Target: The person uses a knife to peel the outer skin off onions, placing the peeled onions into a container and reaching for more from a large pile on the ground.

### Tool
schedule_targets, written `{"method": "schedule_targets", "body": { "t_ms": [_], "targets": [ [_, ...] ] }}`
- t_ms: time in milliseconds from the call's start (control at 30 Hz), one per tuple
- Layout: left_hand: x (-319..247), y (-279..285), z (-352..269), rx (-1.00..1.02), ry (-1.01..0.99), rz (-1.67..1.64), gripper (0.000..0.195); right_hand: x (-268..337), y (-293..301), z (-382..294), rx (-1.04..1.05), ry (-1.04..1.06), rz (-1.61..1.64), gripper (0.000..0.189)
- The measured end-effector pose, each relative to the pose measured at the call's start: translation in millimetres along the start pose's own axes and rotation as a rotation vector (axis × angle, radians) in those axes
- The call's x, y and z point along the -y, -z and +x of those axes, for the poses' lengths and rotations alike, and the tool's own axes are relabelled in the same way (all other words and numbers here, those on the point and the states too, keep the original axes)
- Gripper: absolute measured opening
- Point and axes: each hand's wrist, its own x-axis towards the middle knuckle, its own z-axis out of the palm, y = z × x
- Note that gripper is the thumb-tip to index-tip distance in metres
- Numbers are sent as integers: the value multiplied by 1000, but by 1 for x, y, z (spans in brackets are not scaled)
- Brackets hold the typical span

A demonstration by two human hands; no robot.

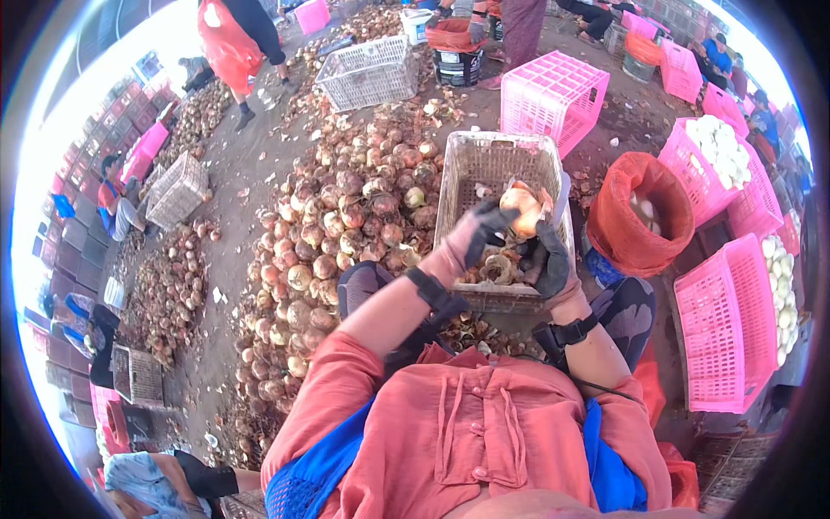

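Over a pale plastic crate [502, 144] between my knees, both my hands wear dark-coated gloves. An onion [521, 209] with partly loose golden skin is raised above the crate. My left hand [487, 228] is beside the onion, its fingers spread and slightly blurred; whether they touch it is unclear. From below and right, my right hand [551, 259] holds the onion by its lower side. Something dark shows near the right fingers, too unclear to name. Onion skins and scraps [498, 267] lie in the crate. A large heap of unpeeled onions [350, 214] spreads to the left of it.
Right of the crate stands a bucket lined with red mesh [639, 214], with peeled onions inside. Pink crates [726, 324] are farther right, some beside or holding peeled onions [718, 152]. An upturned pink crate [551, 97] and a grey crate [368, 72] stand ahead. Other people work around.
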Motion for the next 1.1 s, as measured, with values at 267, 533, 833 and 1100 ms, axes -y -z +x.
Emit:
{"method": "schedule_targets", "body": {
  "t_ms": [267,533,833,1100],
  "targets": [
    [-4,-20,-2,77,142,-847,50,8,60,13,-195,133,-495,27],
    [-19,8,9,-74,5,-770,54,16,49,-10,-61,315,-1229,35],
    [-23,10,-2,-33,-61,-577,52,4,36,-13,-160,271,-1621,41],
    [-26,11,-11,-35,-212,-419,63,-5,38,-10,-138,222,-1659,39]
  ]
}}
